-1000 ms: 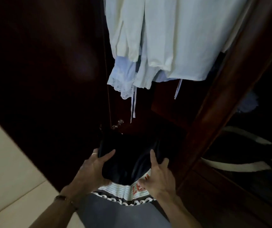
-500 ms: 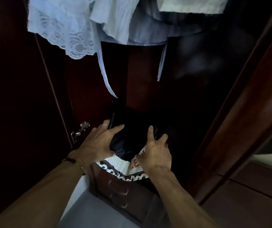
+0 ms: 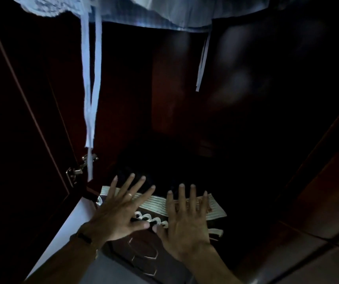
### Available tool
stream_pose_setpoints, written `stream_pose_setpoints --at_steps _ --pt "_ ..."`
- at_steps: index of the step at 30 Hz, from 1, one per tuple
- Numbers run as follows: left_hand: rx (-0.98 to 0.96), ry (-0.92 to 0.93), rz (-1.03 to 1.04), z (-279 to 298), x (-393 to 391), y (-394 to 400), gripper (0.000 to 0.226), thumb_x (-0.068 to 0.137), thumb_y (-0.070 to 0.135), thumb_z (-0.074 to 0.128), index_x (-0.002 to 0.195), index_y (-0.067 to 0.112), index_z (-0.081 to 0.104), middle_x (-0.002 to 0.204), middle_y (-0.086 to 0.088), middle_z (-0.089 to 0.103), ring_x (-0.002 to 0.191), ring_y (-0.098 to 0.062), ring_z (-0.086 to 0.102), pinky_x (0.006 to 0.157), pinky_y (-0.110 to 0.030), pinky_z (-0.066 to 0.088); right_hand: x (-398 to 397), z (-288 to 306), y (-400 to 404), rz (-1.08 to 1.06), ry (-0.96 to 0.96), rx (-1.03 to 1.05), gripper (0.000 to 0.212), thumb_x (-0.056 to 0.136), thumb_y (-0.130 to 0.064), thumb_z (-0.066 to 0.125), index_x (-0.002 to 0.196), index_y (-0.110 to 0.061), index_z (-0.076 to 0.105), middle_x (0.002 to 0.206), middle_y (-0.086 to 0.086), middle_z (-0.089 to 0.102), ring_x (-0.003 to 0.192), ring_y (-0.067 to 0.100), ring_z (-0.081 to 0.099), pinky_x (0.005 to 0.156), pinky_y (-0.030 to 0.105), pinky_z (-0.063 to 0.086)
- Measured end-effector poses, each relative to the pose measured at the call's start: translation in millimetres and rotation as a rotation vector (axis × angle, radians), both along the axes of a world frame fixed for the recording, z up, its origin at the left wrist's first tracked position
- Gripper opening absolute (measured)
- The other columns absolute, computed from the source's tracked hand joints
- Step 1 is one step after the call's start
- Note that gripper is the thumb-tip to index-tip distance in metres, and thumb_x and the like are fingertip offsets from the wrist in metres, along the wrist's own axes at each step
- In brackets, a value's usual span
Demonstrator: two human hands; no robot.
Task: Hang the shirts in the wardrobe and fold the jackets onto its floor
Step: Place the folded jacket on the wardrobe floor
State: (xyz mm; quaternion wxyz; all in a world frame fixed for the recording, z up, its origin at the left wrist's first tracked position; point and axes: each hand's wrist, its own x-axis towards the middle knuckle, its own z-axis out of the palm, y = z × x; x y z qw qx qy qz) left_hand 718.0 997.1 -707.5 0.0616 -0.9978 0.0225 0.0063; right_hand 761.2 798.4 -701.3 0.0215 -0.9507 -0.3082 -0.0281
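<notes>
Both hands lie flat on a folded jacket (image 3: 215,208) on the wardrobe floor (image 3: 244,201). The left hand (image 3: 119,212) has its fingers (image 3: 130,182) straight and spread apart, palm down, their tips reaching onto the dark cloth beyond the pale striped band; a ring sits on one of them and a dark band circles the wrist. The right hand (image 3: 185,226) lies just beside it, fingers likewise straight and apart, pressed over the striped band where some reddish lettering shows between them. The two thumbs point toward each other, close but apart, over a dark edge with a pale looped pattern. Past the fingertips the jacket fades into shadow, so its far edge probably reaches deeper into the wardrobe, though that is hard to make out. Well above the fingers hang pale shirts (image 3: 164,15), two thin ties (image 3: 89,89) dropping from them on the left. A metal hinge (image 3: 76,171) sits left of the left fingers, on the open door (image 3: 20,140).
</notes>
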Motion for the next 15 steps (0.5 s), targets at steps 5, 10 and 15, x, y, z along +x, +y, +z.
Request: stream_pose_setpoints --at_steps 5,10,15 --pt "-0.004 -0.024 0.015 5 33 13 0.078 0.093 0.066 0.03 0.141 0.05 -0.029 0.154 0.007 -0.034 0.141 -0.024 -0.039 0.112 -0.056 -0.024 23 4 10 -0.012 -0.079 -0.104 0.075 0.097 -0.06 0.021 0.155 -0.012 0.016 0.158 0.031 0.005 0.144 0.054 -0.001 0.107 0.075 -0.009" --pt "-0.035 0.099 0.11 8 49 5 0.077 0.099 0.056 0.034 0.145 0.047 -0.027 0.153 0.008 -0.038 0.14 -0.023 -0.038 0.115 -0.059 -0.018 45 0 11 -0.019 -0.087 -0.149 0.082 0.095 -0.067 0.018 0.156 -0.018 -0.006 0.161 0.023 -0.012 0.145 0.046 -0.018 0.108 0.068 -0.019" --pt "-0.023 0.059 0.158 18 31 -12 0.076 0.1 0.055 0.034 0.15 0.037 -0.02 0.159 0.004 -0.027 0.146 -0.024 -0.027 0.119 -0.055 -0.01 33 17 -3 0.018 0.01 -0.206 0.076 0.101 -0.054 0.026 0.155 -0.019 -0.013 0.161 0.016 -0.019 0.147 0.039 -0.022 0.114 0.062 -0.016"
